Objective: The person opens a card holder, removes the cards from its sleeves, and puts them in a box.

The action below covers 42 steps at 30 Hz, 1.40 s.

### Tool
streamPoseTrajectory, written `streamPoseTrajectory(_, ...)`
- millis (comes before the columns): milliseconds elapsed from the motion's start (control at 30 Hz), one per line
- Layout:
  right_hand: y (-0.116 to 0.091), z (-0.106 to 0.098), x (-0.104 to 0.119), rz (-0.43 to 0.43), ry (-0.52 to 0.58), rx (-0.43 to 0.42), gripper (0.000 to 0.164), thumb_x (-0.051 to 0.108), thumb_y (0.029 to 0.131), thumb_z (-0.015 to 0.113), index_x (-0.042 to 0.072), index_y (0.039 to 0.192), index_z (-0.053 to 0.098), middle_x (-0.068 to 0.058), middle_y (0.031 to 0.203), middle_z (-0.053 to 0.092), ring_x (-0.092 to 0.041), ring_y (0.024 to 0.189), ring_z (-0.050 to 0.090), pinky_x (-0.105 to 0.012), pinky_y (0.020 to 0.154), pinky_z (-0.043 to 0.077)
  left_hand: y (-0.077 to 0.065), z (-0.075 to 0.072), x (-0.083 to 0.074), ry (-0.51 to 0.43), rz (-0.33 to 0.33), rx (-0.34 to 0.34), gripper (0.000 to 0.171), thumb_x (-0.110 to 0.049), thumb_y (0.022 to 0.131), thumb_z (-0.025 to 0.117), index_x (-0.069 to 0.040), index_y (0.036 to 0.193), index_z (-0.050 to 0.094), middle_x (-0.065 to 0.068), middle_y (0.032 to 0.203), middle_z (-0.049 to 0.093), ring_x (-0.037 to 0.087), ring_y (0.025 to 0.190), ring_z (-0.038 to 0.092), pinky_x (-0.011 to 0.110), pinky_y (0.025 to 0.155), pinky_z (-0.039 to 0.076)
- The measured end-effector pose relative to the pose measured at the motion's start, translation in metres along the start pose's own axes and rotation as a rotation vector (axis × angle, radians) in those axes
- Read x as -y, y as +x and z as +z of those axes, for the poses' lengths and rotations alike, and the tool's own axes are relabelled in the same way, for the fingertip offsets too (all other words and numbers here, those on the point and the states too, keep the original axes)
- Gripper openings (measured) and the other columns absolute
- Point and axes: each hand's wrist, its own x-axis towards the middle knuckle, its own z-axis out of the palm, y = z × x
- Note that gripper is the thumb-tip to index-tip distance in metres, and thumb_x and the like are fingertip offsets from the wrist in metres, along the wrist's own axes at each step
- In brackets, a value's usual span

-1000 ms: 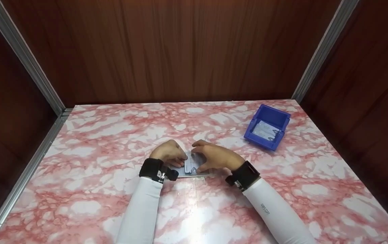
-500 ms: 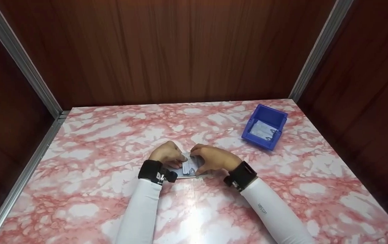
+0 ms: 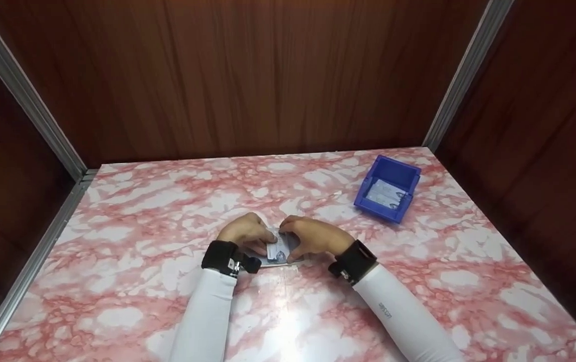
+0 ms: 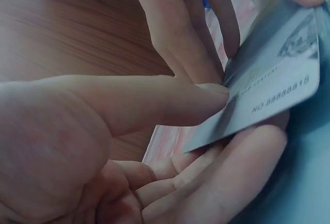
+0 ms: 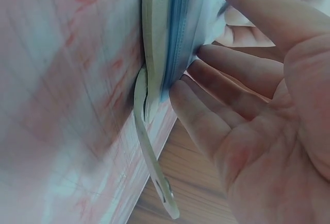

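The fingers of the left hand (image 3: 246, 232) pinch one printed card (image 4: 273, 74), those of one right hand (image 3: 320, 236) bend at its right side, grip unclear, one flat blue-edged item (image 5: 180, 28) lies under the card on one worktop (image 3: 132, 281), and one blue bin (image 3: 398, 170) of uncountable overlapping cards (image 3: 387, 193) stands beyond, right of the card.

Room at left, blue bin (image 3: 399, 170) far right
The counter (image 3: 132, 261) leaves room left of the left hand (image 3: 246, 233); beyond the right hand (image 3: 319, 236) stands the bin, and a wooden wall (image 3: 248, 80) closes the back.
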Motion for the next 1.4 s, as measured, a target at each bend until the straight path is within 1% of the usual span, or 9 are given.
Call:
streamPoseTrajectory(167,0.0008,-0.0003,-0.0001,0.000,-0.005,0.002,0.069,0.025,0.080,0.096,0.002,0.139,0.070,-0.016,0.140,0.068,-0.030,0.125,0.068,-0.044,0.113,0.058,-0.0012,0.0031,-0.0003,-0.034,0.022,0.024,0.010,-0.005,0.089,0.076,-0.007,0.089,0.066,0.006,0.078,0.071,0.014,0.060,0.071,0.023,0.057,0.063)
streamPoseTrajectory(333,0.0006,0.0021,0.0000,-0.001,-0.009,0.001,0.069,0.026,0.080,0.097,0.001,0.138,0.070,-0.015,0.139,0.069,-0.030,0.124,0.069,-0.043,0.112,0.058,-0.0016,0.0053,0.0017,-0.062,0.009,0.027,0.015,-0.002,0.091,0.074,-0.005,0.095,0.061,0.008,0.082,0.069,0.015,0.062,0.071,0.023,0.059,0.064)
streamPoseTrajectory(600,0.0008,0.0033,0.0010,-0.020,-0.016,-0.009,0.064,0.023,0.080,0.096,0.002,0.135,0.071,-0.015,0.135,0.070,-0.028,0.120,0.069,-0.042,0.109,0.059,-0.0007,0.0031,0.0034,-0.034,0.015,0.037,0.013,-0.003,0.094,0.074,-0.002,0.101,0.063,0.009,0.087,0.069,0.015,0.063,0.071,0.023,0.059,0.064)
streamPoseTrajectory(700,0.0006,0.0040,0.0010,-0.021,-0.018,-0.013,0.063,0.023,0.080,0.097,0.002,0.134,0.072,-0.014,0.135,0.070,-0.027,0.120,0.069,-0.041,0.109,0.059,-0.0015,0.0011,0.0041,-0.007,0.014,0.035,0.015,-0.004,0.094,0.074,-0.002,0.103,0.062,0.008,0.089,0.067,0.015,0.063,0.070,0.023,0.059,0.063)
streamPoseTrajectory(833,0.0003,0.0050,0.0004,-0.017,-0.020,-0.015,0.065,0.025,0.080,0.097,0.002,0.136,0.071,-0.014,0.136,0.070,-0.026,0.122,0.069,-0.041,0.110,0.059,-0.0025,-0.0012,0.0052,0.033,0.022,0.024,0.017,-0.006,0.092,0.074,-0.003,0.102,0.060,0.007,0.087,0.066,0.014,0.063,0.069,0.023,0.059,0.061)
streamPoseTrajectory(1000,-0.0002,0.0051,0.0002,-0.003,-0.002,-0.007,0.067,0.024,0.080,0.097,0.001,0.137,0.070,-0.016,0.138,0.070,-0.029,0.125,0.069,-0.043,0.113,0.057,-0.0028,-0.0003,0.0046,0.037,0.032,0.022,0.021,-0.010,0.090,0.077,-0.004,0.101,0.060,0.007,0.084,0.066,0.016,0.064,0.069,0.024,0.058,0.061)
streamPoseTrajectory(1100,-0.0003,0.0048,0.0001,-0.007,0.004,-0.010,0.065,0.022,0.080,0.096,0.001,0.136,0.071,-0.016,0.137,0.070,-0.030,0.125,0.069,-0.043,0.113,0.058,-0.0033,0.0008,0.0033,0.027,0.037,0.017,0.026,-0.011,0.089,0.079,-0.003,0.104,0.060,0.009,0.090,0.065,0.018,0.068,0.069,0.025,0.058,0.061)
streamPoseTrajectory(1233,-0.0001,0.0035,0.0005,-0.012,-0.002,-0.022,0.063,0.022,0.079,0.097,0.003,0.134,0.072,-0.015,0.136,0.071,-0.029,0.122,0.070,-0.043,0.112,0.058,-0.0036,0.0019,0.0014,0.015,0.037,0.014,0.031,-0.008,0.089,0.079,-0.001,0.111,0.059,0.011,0.098,0.065,0.020,0.072,0.070,0.025,0.058,0.061)
streamPoseTrajectory(1400,-0.0012,0.0023,0.0018,0.001,0.000,-0.027,0.063,0.023,0.079,0.097,0.003,0.134,0.072,-0.014,0.135,0.071,-0.027,0.120,0.070,-0.042,0.110,0.059,-0.0028,0.0026,0.0001,0.025,0.047,0.011,0.029,-0.006,0.090,0.077,0.000,0.112,0.060,0.011,0.099,0.066,0.019,0.072,0.070,0.025,0.058,0.061)
